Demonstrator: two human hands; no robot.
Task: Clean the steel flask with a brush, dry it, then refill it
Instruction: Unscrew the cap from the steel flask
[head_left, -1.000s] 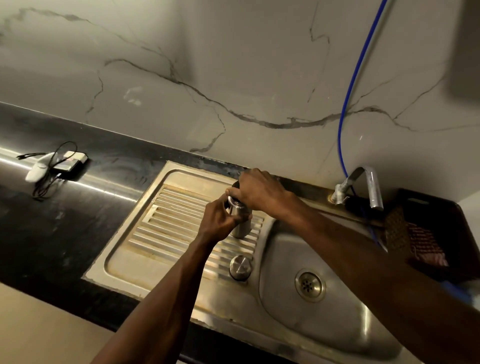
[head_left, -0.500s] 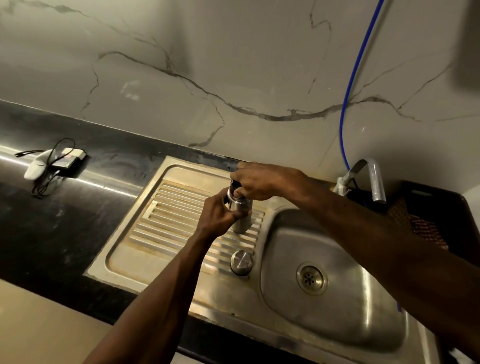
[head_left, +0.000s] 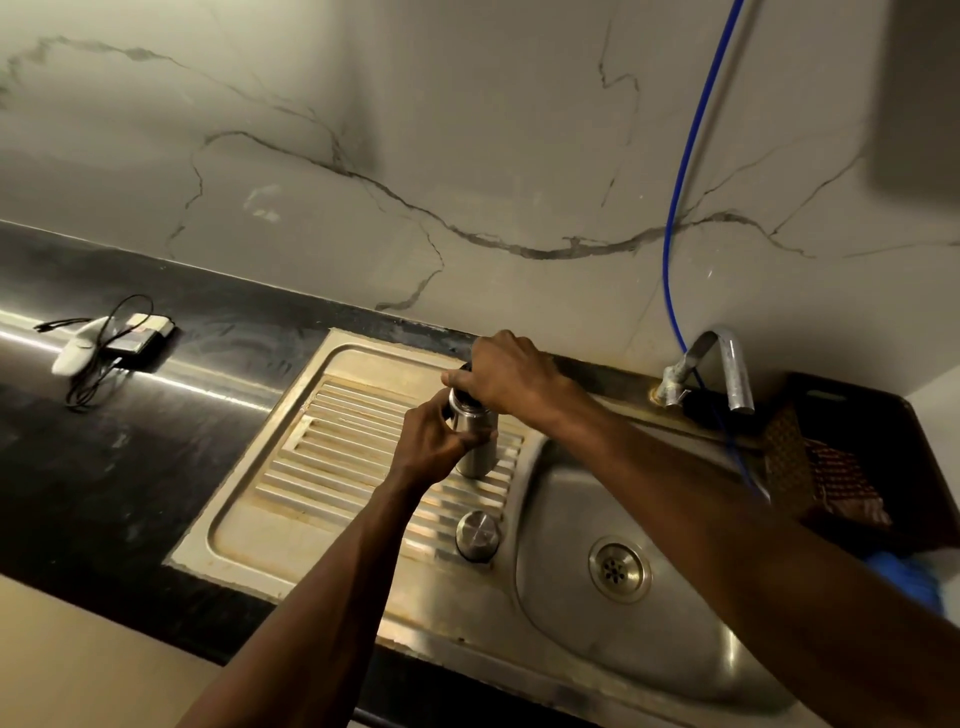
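Still, little has moved over the last second: my left hand (head_left: 434, 447) keeps its fingers curled round the body of the steel flask (head_left: 471, 441), which stands upright on the ribbed drainboard (head_left: 332, 457), at about 9 o'clock from the sink bowl (head_left: 675, 613). My right hand (head_left: 506, 376) was twisted to the side a half second back and has rolled back over the top, fingers closed on a dark piece at the flask's mouth; I cannot tell whether that is an inner stopper or a brush handle. I judge this as a turning motion, so the flask is being opened or closed, and which of the two the pictures do not settle. A round steel cap (head_left: 478, 535) lies on the drainboard at 6 o'clock from the flask, apart from it. The tap (head_left: 727, 369) at 3 o'clock shows no water running
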